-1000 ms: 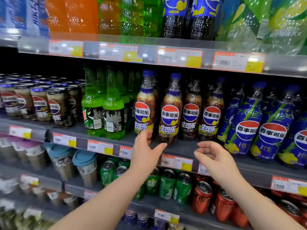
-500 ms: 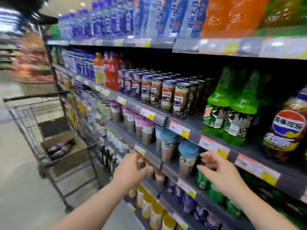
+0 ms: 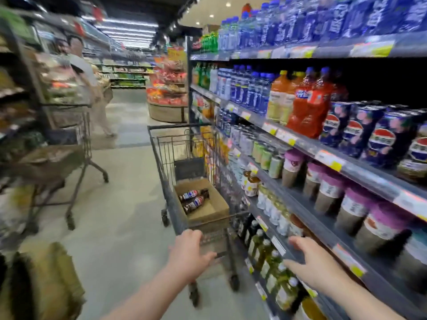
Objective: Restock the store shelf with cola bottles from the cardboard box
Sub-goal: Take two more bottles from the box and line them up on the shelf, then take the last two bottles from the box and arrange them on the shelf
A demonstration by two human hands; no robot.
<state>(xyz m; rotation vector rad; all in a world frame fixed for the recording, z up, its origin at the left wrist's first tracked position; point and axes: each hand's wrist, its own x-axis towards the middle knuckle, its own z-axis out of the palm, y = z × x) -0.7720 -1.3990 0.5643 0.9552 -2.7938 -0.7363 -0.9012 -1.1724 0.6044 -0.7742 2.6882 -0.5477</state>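
A cardboard box (image 3: 216,212) sits in a wire shopping cart (image 3: 161,162) in the aisle ahead. Two cola bottles (image 3: 194,200) lie on their sides inside it. My left hand (image 3: 188,252) hovers with relaxed fingers just before the cart's near rim, holding nothing. My right hand (image 3: 309,264) is stretched out with straight fingers beside the lower shelf edge, also empty. The store shelf (image 3: 335,158) runs along the right, packed with drinks.
A second cart (image 3: 69,144) with goods stands at the left. A person (image 3: 92,88) walks further down the aisle. A woven bag (image 3: 46,285) sits at the bottom left. Bare floor lies between the carts. A round display (image 3: 166,98) stands beyond.
My view has swung left from the cola shelf toward the cart and box. Both empty hands have left the shelf and now reach toward the cart.
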